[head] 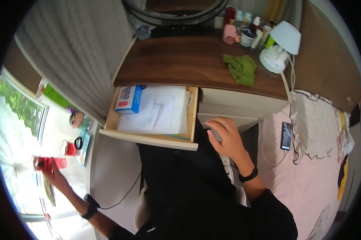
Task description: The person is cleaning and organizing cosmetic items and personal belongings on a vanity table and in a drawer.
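At the far left, over the bright window sill, my left hand [56, 177] is closed around a red translucent bottle [59, 163]. My right hand [225, 138] hovers just right of the pulled-out drawer [150, 141], fingers bent and apart, with a ring on one finger. Inside the drawer lie white papers [168, 114] and a blue and white box [129, 99] bearing writing. A crumpled green cloth [243, 70] rests on the brown wooden tabletop [174, 63] above.
A white lamp [284, 39] and several cosmetic bottles [246, 33] stand at the table's back right. A red jar [68, 148] and a figurine [77, 120] are on the sill. A phone [286, 136] with a cable lies on the pink bed [276, 180]. A grey curtain [78, 45] hangs at left.
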The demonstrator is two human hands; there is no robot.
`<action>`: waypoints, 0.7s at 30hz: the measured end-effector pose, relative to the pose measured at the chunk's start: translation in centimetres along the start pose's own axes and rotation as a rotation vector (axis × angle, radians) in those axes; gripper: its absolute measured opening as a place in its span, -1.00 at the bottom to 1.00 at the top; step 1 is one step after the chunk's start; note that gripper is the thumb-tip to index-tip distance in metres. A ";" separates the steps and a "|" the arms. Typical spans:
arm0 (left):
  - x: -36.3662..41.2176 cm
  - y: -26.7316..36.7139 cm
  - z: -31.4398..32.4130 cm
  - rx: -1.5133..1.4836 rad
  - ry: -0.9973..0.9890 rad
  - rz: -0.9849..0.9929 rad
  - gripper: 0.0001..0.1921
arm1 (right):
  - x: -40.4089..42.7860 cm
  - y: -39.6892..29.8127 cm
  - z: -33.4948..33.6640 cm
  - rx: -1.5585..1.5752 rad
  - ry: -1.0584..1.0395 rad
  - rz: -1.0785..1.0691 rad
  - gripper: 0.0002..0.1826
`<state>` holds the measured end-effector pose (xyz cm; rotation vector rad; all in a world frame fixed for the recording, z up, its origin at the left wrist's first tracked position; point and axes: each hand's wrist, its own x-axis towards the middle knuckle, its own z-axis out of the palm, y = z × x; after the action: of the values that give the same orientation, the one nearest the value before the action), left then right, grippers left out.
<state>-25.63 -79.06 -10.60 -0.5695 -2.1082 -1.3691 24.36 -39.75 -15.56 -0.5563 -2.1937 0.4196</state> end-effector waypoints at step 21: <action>-12.0 45.0 36.5 -0.876 -1.152 0.198 -0.54 | 12.1 15.0 -10.2 -0.617 0.196 0.016 -0.55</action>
<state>3.12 -28.56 0.47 -2.2832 -1.9062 -2.0917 29.16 -19.60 -8.72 -0.8987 -2.1095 -0.3140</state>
